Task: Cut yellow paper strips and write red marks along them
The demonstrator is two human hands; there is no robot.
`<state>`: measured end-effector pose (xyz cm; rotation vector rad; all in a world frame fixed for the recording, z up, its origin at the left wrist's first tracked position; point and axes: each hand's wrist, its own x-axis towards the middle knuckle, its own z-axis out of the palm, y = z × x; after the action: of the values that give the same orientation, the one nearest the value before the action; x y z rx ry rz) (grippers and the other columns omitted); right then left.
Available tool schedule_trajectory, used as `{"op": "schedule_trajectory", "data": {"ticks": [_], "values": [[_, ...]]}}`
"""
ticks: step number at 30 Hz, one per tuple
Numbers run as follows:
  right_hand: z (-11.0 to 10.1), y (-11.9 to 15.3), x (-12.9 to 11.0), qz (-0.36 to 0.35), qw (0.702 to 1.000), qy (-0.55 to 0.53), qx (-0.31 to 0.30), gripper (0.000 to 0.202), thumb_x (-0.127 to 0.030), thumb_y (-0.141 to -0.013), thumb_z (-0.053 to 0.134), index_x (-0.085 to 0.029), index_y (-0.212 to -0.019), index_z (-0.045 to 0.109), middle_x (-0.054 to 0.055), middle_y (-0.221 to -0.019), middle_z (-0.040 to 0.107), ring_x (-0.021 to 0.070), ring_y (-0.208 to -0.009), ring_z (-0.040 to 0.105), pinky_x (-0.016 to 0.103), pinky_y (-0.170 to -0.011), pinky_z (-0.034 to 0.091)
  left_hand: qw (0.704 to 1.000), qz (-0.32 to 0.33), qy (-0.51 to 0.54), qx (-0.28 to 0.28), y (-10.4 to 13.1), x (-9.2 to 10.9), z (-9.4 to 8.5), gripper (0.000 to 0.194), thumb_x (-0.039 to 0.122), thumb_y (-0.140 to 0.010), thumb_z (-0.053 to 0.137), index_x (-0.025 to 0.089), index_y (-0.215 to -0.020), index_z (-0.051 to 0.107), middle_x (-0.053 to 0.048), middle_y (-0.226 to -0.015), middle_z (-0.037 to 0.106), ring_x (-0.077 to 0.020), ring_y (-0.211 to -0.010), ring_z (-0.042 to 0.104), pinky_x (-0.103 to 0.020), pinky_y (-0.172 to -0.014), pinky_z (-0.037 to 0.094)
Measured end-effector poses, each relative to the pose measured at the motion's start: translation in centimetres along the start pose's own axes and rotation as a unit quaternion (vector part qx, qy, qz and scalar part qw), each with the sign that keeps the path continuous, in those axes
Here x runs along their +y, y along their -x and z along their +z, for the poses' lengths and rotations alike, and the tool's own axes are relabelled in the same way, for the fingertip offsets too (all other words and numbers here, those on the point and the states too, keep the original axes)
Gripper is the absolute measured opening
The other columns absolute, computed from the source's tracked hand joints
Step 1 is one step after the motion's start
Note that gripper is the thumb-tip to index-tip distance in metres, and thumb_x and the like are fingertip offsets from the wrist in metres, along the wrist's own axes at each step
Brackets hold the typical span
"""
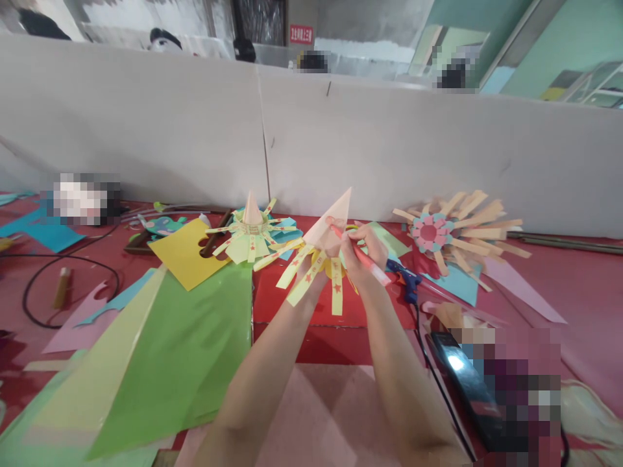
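Item, at the centre of the frame: one pale pink paper cone (335, 217), tilted with its point toward the upper right, red marks on its face and yellow strips (337, 292) with red stars fanned below. Left hand (322, 275): beneath the cone and bearing it, mostly hidden by the strips; I cannot tell how far its fingers close. Right hand (374, 243): fingers wrapped round a red pen (368, 263), tip at the cone's face; whether it touches, I cannot tell. Left of centre: a second cone (252, 211), standing upright within a yellow strip-edged ring. Beside it, toward the left: a yellow sheet (182, 253) with a rounded notch. Lower left: a large green sheet (195, 344) overlapping paler paper. Right of centre: a paper flower (428, 232), pink in the middle, with tan strips spreading rightward. Just right of the right hand: a blue glue gun (406, 282), its dark cord trailing downward. Lower right: a black phone (462, 370), lying slantwise. Beneath all: a red tabletop (574, 272). Behind: a pale upright partition (195, 130); at the top centre, a red sign (302, 34).
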<state>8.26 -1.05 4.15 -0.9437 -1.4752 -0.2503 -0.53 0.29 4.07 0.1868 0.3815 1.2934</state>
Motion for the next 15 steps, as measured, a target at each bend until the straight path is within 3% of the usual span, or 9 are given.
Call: {"op": "schedule_trajectory", "data": {"ticks": [7,15], "values": [[0.05,-0.01,0.51,-0.022,1.0,0.007,-0.004,0.008,-0.02,-0.079,0.055,-0.023,-0.076,0.048,-0.002,-0.066,0.055,0.0141,-0.068,0.058,0.036,-0.076,0.053,1.0,0.014,0.014,-0.011,-0.07,-0.12,-0.42,0.043,0.026,-0.094,0.021,0.022,-0.117,0.056,-0.004,-0.101,0.07,-0.022,-0.114,0.056,-0.044,-0.098,0.044],[0.29,0.18,0.18,0.01,1.0,0.005,0.009,0.006,-0.021,-0.079,0.055,-0.023,-0.076,0.05,-0.001,-0.068,0.057,0.0146,-0.07,0.059,0.034,-0.072,0.051,1.0,0.02,0.008,-0.005,-0.06,-0.01,-0.33,0.044,0.024,-0.094,0.019,0.023,-0.114,0.058,-0.002,-0.105,0.069,-0.0203,-0.117,0.053,-0.038,-0.097,0.046]]}}
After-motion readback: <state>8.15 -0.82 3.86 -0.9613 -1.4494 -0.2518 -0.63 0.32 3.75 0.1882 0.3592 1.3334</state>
